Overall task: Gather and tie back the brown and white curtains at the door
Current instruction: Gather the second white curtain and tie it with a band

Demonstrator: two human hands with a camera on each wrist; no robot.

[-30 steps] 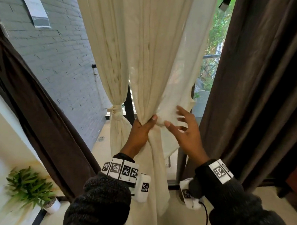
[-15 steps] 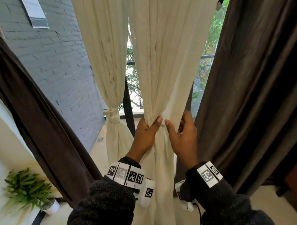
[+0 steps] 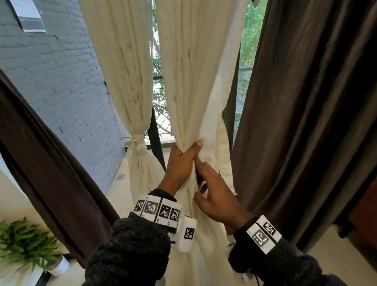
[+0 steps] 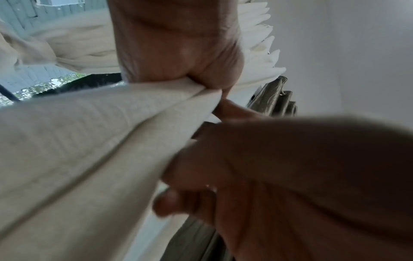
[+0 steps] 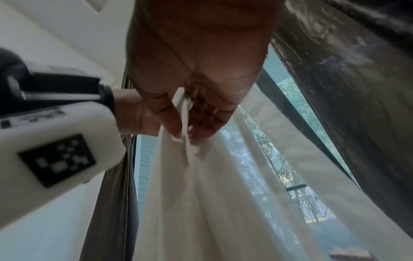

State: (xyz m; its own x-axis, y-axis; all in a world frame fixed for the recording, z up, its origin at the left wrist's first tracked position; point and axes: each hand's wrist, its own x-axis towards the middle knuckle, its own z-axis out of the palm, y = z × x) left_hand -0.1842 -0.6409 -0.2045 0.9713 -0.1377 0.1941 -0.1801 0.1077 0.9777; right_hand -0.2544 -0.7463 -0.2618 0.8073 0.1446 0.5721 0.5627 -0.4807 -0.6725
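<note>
White curtain (image 3: 193, 77), right hand (image 3: 218, 197) now lower

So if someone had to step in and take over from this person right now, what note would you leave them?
Left hand: grips the gathered right white curtain at mid-height.
Right hand: just below it, pinching a thin white strip or fold of that curtain; whether it is a tie, I cannot tell.
Done: left white curtain is tied with a knot.
Left: tie the right white curtain. The right brown curtain hangs loose; the left brown curtain sweeps aside, its tie not in view.
</note>
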